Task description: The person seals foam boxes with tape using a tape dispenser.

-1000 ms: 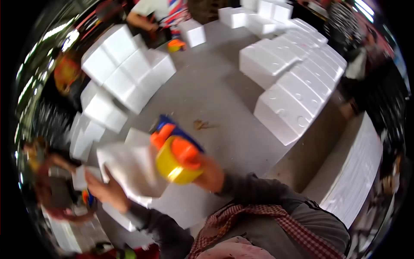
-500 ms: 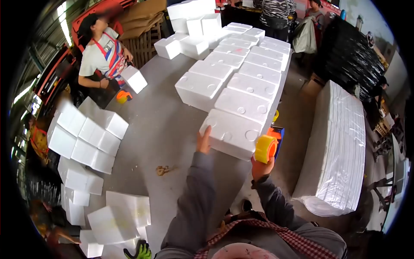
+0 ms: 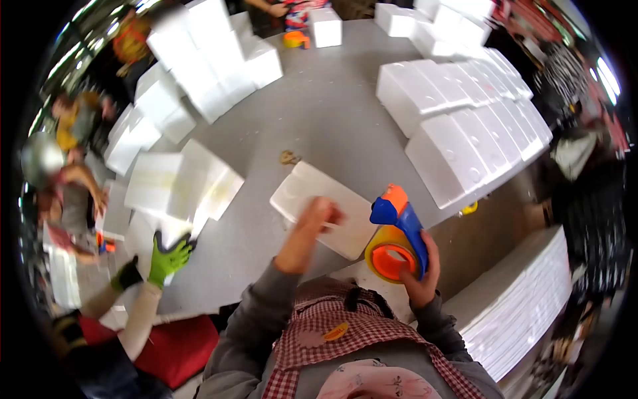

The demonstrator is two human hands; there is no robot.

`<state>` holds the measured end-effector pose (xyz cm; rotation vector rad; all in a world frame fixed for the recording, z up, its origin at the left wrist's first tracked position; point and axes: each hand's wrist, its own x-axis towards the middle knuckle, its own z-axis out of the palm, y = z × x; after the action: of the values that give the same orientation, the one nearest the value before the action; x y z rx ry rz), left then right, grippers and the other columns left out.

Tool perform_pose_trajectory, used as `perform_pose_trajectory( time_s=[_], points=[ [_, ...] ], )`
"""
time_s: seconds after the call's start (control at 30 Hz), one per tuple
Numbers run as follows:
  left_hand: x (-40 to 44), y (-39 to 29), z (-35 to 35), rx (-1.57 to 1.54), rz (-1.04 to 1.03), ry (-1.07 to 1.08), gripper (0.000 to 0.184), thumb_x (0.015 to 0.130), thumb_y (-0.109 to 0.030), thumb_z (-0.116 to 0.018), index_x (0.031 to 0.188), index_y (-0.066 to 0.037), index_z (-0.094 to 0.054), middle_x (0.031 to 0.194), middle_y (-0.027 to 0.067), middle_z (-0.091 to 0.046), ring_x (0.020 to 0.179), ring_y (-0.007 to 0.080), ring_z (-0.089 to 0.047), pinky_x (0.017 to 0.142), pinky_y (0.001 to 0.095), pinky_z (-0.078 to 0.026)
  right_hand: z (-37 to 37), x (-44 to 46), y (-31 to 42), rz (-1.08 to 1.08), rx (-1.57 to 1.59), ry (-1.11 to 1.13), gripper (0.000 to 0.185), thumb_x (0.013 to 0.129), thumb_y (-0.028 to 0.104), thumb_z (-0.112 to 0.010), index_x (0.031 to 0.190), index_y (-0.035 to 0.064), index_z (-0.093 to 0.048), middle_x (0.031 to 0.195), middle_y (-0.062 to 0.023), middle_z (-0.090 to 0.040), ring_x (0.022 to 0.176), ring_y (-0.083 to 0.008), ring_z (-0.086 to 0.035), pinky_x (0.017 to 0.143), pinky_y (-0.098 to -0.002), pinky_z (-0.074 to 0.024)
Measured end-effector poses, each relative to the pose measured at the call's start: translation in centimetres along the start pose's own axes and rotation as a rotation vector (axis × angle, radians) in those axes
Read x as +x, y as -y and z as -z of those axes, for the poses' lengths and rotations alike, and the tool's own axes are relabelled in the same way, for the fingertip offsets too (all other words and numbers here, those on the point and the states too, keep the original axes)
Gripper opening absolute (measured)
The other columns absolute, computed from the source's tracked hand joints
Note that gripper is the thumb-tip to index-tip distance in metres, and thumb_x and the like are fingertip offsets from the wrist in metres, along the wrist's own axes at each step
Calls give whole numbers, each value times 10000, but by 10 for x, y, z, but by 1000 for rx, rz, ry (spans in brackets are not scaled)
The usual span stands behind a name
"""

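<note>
My right hand [image 3: 423,272] grips a tape dispenser [image 3: 413,234] with a blue body, an orange head and a roll of yellow tape on an orange core. Directly in front of me a white foam box [image 3: 332,193] lies at an angle near the table edge. Over this box is my left hand [image 3: 311,229], its fingers smeared by motion; contact with the box cannot be made out. The dispenser is just right of the box, and its tape roll overlaps the box's right end in view.
Foam boxes stand in two rows on the grey table [image 3: 319,100] at right. More are stacked at left [image 3: 206,60]. A co-worker's green-gloved hand [image 3: 169,256] touches foam pieces at lower left. Another tape dispenser [image 3: 296,40] is at the far edge. Wrapped foam sheets [image 3: 512,299] stand right.
My view has swung left. My left hand has left the end box of the row and is now above a foam box close to me. The tape dispenser has come nearer my body.
</note>
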<state>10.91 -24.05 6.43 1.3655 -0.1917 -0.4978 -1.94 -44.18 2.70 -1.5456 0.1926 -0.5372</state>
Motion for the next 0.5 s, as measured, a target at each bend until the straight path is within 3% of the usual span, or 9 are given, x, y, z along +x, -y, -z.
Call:
perform_pose_trajectory(
  time_s=[0.03, 0.07, 0.17, 0.2, 0.3, 0.37, 0.43, 0.5],
  points=[
    [3, -3, -13, -259, 202, 124, 403, 891, -504, -394, 936, -124, -520, 890, 4, -541, 852, 104, -494, 730, 247, -381, 3, 6, 11, 200, -320, 101, 581, 641, 23, -596, 1202, 0, -445, 1102, -162, -510, 967, -308, -518, 842, -361, -424],
    [7, 1, -19, -399, 274, 161, 442, 887, -515, -392, 982, -113, -549, 948, 21, -579, 863, 122, -526, 736, 265, -387, 2, 10, 19, 417, -632, 191, 611, 600, -23, -591, 1195, 4, -452, 1063, -176, -507, 934, -320, -518, 808, -351, -434],
    [10, -10, -20, -666, 325, 91, 253, 888, -336, -509, 949, -96, -561, 971, 12, -581, 859, 123, -527, 767, 293, -422, -11, 16, 33, 416, -696, 343, 620, 584, -18, -599, 1187, 45, -471, 981, -174, -489, 883, -322, -508, 761, -354, -435],
    [10, -8, -12, -675, 311, 82, 253, 888, -336, -509, 949, -96, -561, 971, 12, -581, 859, 123, -527, 767, 293, -422, -17, 20, 36, 431, -712, 337, 612, 578, -12, -617, 1170, 89, -498, 975, -169, -464, 854, -315, -503, 753, -352, -435],
    [23, 9, 27, -599, 162, 87, 175, 885, -236, -528, 947, -76, -565, 937, 7, -583, 848, 111, -533, 778, 286, -435, -39, 35, 51, 509, -748, 380, 638, 539, -2, -671, 1144, 159, -545, 1046, -187, -450, 895, -332, -511, 748, -368, -454],
    [46, 16, 66, -381, -38, 75, 146, 891, -180, -499, 934, -56, -565, 888, 15, -586, 827, 92, -536, 762, 256, -431, -58, 48, 64, 490, -757, 445, 624, 551, 0, -668, 1141, 163, -547, 1080, -183, -431, 919, -336, -507, 761, -371, -458],
    [77, 25, 119, 16, -277, -68, 127, 881, -154, -496, 909, -50, -564, 849, 18, -583, 791, 86, -533, 737, 239, -426, -78, 60, 71, 476, -767, 501, 611, 562, 2, -666, 1138, 167, -549, 1115, -180, -413, 943, -341, -504, 774, -375, -461],
    [111, 97, 171, 124, -153, -73, 124, 859, -134, -499, 900, -35, -561, 804, 30, -585, 760, 106, -542, 698, 253, -431, -92, 67, 75, 322, -887, 661, 580, 601, 21, -642, 1150, 174, -534, 1127, -168, -412, 966, -352, -506, 770, -380, -473]
  ],
)
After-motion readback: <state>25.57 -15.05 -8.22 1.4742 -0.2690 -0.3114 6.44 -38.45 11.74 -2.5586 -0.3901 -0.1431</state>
